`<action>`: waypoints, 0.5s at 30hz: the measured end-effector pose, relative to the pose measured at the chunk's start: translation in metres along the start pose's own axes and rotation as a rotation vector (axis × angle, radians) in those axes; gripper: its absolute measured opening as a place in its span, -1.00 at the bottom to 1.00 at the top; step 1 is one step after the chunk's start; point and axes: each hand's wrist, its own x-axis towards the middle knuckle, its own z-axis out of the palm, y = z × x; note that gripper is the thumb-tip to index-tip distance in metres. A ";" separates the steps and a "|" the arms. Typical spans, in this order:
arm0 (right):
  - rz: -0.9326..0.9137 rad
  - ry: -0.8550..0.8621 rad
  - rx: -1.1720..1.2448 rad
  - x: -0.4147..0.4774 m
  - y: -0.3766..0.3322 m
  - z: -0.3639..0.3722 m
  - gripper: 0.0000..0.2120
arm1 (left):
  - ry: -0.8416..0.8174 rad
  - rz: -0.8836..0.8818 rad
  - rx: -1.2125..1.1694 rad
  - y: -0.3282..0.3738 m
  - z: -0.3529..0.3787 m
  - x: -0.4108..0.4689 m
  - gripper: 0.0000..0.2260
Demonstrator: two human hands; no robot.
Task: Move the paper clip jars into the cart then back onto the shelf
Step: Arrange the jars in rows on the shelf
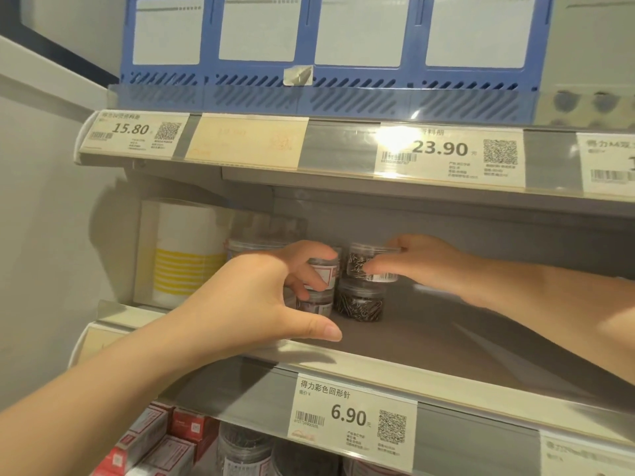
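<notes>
Small clear paper clip jars stand stacked two high on the grey middle shelf (pixel 429 341). My left hand (pixel 261 290) wraps around the upper jar (pixel 321 274) of the left stack, which carries a red and white label; the jar under it (pixel 318 302) is partly hidden by my fingers. My right hand (pixel 429 261) grips the upper jar (pixel 362 264) of the right stack, thumb on the front and fingers over the lid. Below that one sits a jar full of dark clips (pixel 360 304). More jars (pixel 254 247) stand behind on the left.
A white box with yellow stripes (pixel 182 255) stands at the shelf's left end. Blue file holders (pixel 330 49) fill the shelf above. Price tags run along the shelf rails (pixel 354 419). Red boxes (pixel 161 438) and more jars (pixel 244 448) lie on the shelf below. No cart is in view.
</notes>
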 end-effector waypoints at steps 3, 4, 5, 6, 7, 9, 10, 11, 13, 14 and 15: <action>0.031 -0.005 -0.034 0.008 0.004 0.010 -0.71 | 0.004 0.001 -0.007 0.000 0.001 -0.001 -0.42; 0.037 -0.005 -0.026 0.011 0.006 0.013 -0.73 | 0.007 0.003 -0.008 -0.001 0.001 -0.001 -0.43; 0.039 -0.001 -0.010 0.012 0.007 0.015 -0.74 | 0.011 0.005 -0.009 -0.002 0.001 -0.002 -0.43; 0.042 0.004 0.004 0.014 0.009 0.017 -0.71 | 0.016 0.006 -0.013 -0.003 0.001 -0.001 -0.44; 0.042 0.009 0.013 0.015 0.011 0.018 -0.63 | 0.021 0.008 -0.014 -0.003 0.002 -0.001 -0.44; 0.041 0.024 0.028 0.016 0.013 0.019 -0.41 | 0.027 0.011 -0.006 -0.004 0.002 -0.001 -0.44; 0.037 0.031 0.038 0.016 0.014 0.020 -0.38 | 0.028 0.014 -0.002 -0.004 0.002 -0.001 -0.44; 0.028 0.037 0.042 0.015 0.014 0.020 -0.38 | 0.029 0.015 -0.001 -0.004 0.002 -0.001 -0.44; 0.013 0.036 0.039 0.014 0.017 0.022 -0.38 | 0.032 0.020 -0.008 -0.004 0.003 -0.002 -0.44; 0.007 0.036 0.043 0.014 0.018 0.023 -0.37 | 0.034 0.022 -0.012 -0.004 0.003 -0.002 -0.44; 0.001 0.042 0.056 0.014 0.019 0.023 -0.36 | 0.036 0.022 -0.017 -0.004 0.003 -0.001 -0.45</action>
